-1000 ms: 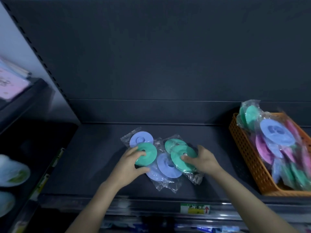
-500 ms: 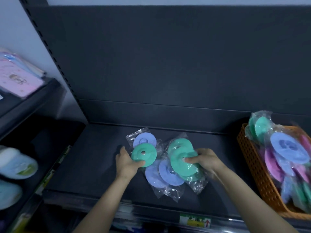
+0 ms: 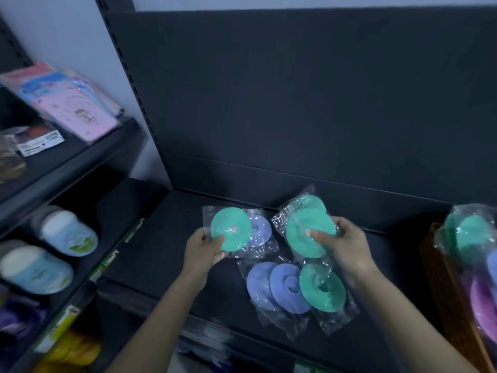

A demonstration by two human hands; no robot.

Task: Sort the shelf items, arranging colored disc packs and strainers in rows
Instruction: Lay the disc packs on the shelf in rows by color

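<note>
My left hand [image 3: 202, 251] pinches a clear pack with a green disc and a lilac disc [image 3: 231, 228], lifted above the dark shelf [image 3: 166, 238]. My right hand [image 3: 341, 249] grips a second pack of green discs [image 3: 304, 227], thumb on the front disc, also raised. Two more packs lie flat on the shelf below my hands: one with two lilac discs [image 3: 277, 288] and one with a green disc [image 3: 322, 288].
An orange basket [image 3: 441, 286] at the right edge holds several bagged discs in green, lilac and pink. On the left shelving stand pale blue tubs [image 3: 67, 235], pink packets [image 3: 80, 114] above and yellow items [image 3: 72, 351] below.
Both hands have lifted their packs off the shelf and drawn them apart, uncovering the two packs lying underneath. The view has swung left and down.
</note>
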